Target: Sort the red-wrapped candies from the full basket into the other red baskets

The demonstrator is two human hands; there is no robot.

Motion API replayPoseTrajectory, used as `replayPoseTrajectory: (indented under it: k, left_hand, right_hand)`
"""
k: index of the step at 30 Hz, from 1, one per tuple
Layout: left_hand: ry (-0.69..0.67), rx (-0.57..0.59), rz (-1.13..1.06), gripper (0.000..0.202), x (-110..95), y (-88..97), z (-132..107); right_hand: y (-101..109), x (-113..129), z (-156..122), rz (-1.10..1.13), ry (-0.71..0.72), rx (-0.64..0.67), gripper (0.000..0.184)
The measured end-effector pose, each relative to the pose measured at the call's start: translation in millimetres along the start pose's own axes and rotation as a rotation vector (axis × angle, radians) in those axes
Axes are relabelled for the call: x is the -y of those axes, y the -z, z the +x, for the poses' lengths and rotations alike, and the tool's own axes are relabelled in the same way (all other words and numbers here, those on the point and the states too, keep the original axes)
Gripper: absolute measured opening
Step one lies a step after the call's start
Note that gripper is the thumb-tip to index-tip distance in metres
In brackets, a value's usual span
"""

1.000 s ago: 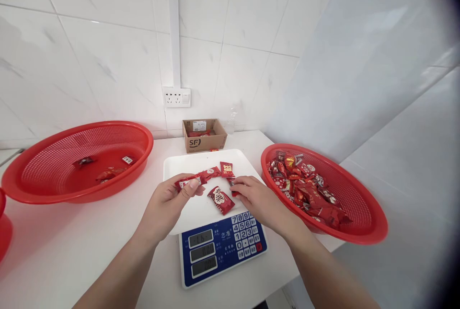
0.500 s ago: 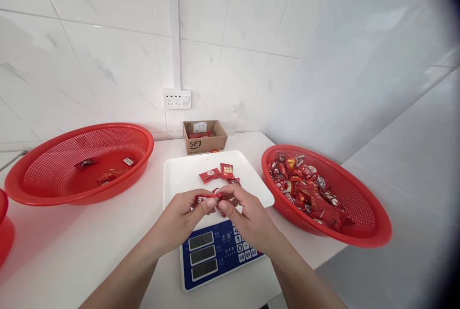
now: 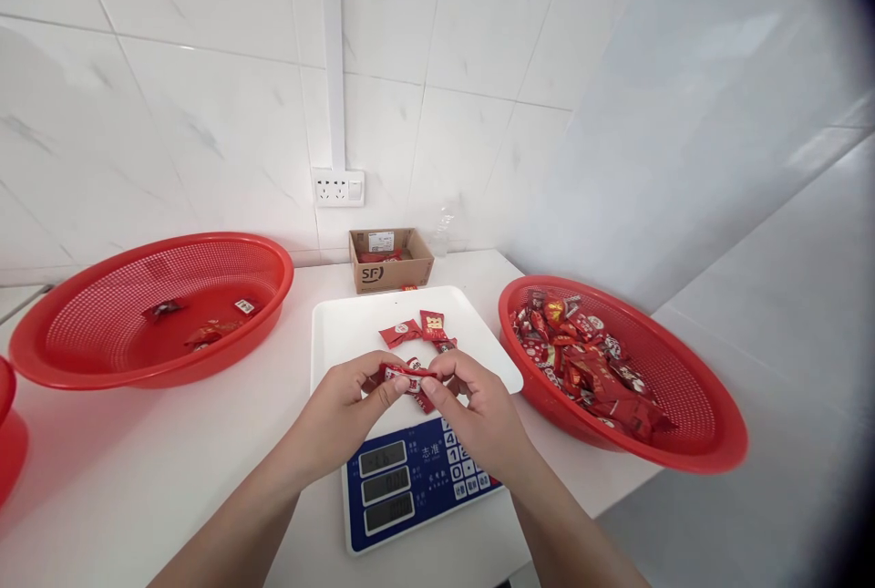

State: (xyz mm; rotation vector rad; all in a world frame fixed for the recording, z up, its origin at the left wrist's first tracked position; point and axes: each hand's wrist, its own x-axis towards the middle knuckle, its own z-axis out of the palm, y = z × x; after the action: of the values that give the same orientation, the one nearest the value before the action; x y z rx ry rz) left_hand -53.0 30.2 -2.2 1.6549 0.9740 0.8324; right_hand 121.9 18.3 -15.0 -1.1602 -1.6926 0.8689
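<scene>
Both hands meet over the front of a scale's white weighing pan [image 3: 348,333]. My left hand [image 3: 345,410] pinches one end of a red wrapped candy [image 3: 408,375] and my right hand [image 3: 478,406] pinches the other end. Another red candy [image 3: 424,401] lies just under my fingers, partly hidden. Three more red candies [image 3: 420,329] rest farther back on the pan. The scale's blue panel [image 3: 420,479] with displays and keypad shows below my hands.
A red mesh basket [image 3: 684,442] full of red candies sits to the right. A larger red basket [image 3: 82,360] on the left holds a few candies. A small cardboard box [image 3: 389,258] stands at the wall under a socket [image 3: 338,188]. Another red rim [image 3: 10,442] shows at far left.
My left hand brought its candy from the pan's left toward the middle, and my right hand came over to grip the candy's other end. In the last half second, hardly anything moved.
</scene>
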Motion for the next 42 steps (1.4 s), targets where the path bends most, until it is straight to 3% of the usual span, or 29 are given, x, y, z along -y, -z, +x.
replayPoseTrajectory:
  k: [8,11,22,31,42]
  left_hand:
    - [-0.042,0.179,-0.090,0.018,-4,-1.4,-3]
    - [-0.040,0.221,-0.058,0.019,-6,-3.0,-3]
    - [-0.020,0.160,-0.044,0.028,-2,-4.7,-2]
    - [-0.021,0.013,0.028,0.029,0,-11.7,-2]
    - [0.017,0.055,0.006,0.034,0,-9.3,-1]
  right_hand:
    - [1,4,-4,-0.084,0.001,0.233,0.039]
    - [-3,1,-6,-0.112,0.045,0.236,0.044]
    - [-7,-2,-3,-0.145,0.059,0.160,0.046]
    - [-11,1,-5,-0.261,0.085,0.207,0.048]
    - [-14,-1,-5,-0.213,0.193,0.174,0.048]
